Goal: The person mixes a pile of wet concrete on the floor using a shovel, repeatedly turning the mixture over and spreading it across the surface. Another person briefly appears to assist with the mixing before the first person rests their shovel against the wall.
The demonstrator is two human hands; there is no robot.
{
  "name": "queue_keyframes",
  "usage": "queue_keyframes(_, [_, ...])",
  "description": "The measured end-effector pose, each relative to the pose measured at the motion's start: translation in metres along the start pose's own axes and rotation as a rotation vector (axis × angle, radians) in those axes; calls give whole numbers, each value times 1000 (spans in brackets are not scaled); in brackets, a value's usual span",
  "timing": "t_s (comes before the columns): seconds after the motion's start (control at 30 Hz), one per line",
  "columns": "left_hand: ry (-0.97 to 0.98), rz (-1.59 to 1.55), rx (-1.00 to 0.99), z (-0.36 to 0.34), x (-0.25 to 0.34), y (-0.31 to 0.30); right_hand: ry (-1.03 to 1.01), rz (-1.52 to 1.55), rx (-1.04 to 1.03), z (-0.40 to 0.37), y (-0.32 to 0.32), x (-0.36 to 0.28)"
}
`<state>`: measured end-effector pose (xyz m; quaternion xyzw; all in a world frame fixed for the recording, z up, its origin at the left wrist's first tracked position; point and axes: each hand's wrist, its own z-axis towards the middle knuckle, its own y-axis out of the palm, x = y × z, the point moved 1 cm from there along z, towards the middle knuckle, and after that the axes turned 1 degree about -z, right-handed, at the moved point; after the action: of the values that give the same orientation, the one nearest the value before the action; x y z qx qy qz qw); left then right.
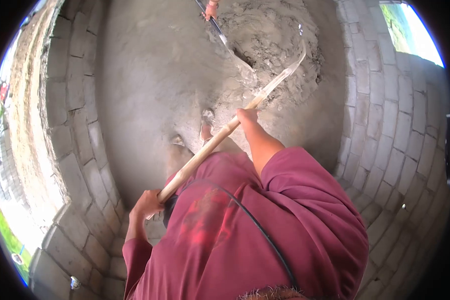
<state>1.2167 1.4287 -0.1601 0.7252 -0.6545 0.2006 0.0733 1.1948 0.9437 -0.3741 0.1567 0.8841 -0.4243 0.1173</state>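
Room: gray block walls (377, 95) flank a wet floor (135, 85).
Wooden-handled tool (200, 157): pale, slanting to the lumpy mix (280, 35).
Hands: left hand (148, 202) closed around its near end, right hand (247, 115) gripping farther up.
Alongside: a co-worker's hand (211, 10) holds a shovel (224, 39).

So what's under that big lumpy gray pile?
The lumpy gray pile covers whatever is right under it, so I can't see that part. Beside it you can see smoother gray ground. The long wooden pole reaches out over the pile.
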Motion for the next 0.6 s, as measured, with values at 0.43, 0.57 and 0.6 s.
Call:
queue_keyframes(0.43, [-108, 366, 462, -69, -112, 10, 548, 1038, -473, -77, 62, 68])
queue_keyframes(0.57, [-391, 459, 358, -147, -143, 13, 616, 1041, -601, -172, 131, 122])
queue_keyframes(0.6, [-441, 511, 372, -168, -153, 21, 683, 1085, -558, -210, 135, 120])
